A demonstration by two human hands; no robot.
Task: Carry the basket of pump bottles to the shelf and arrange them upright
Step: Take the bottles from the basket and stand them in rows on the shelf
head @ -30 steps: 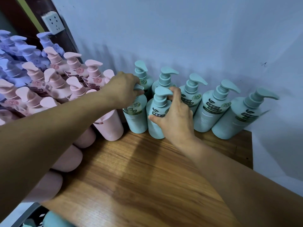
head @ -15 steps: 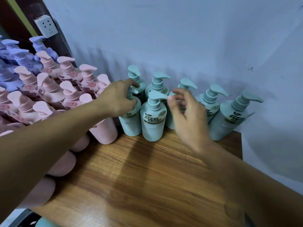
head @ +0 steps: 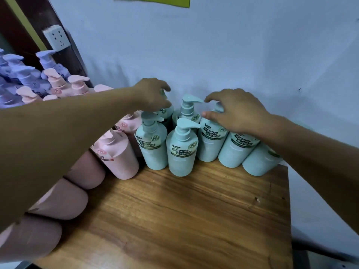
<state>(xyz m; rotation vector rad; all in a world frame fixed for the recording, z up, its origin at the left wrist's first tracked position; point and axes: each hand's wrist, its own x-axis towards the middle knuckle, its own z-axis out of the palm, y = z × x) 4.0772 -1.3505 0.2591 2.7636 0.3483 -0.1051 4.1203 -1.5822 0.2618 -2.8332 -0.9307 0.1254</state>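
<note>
A: What was seen nearest on the wooden shelf (head: 174, 220)?

B: Bare board lay in front. Behind it the front teal bottles (head: 181, 152) were left standing upright, side by side, with nothing touching them. A second earlier their pumps had been held, one by each hand. Both had since been let go.

A: And where had the hands been taken?

B: They had been moved back to the rear row against the wall (head: 233, 45). The left hand (head: 153, 94) was curled down over the pump of the rear left bottle (head: 168, 113). That pump was hidden, so it could not be told whether it was pinched. The right hand (head: 237, 111) was held over the pump of another rear bottle (head: 210, 144), its fingers spread apart and loosely bent, and nothing was seen clamped.

A: What was meant by that for the task?

B: The front pair was judged placed. The rear row was probably about to be straightened. The pink bottles (head: 118, 154) were crowded close on the left, so a knock was to be guarded against.
</note>
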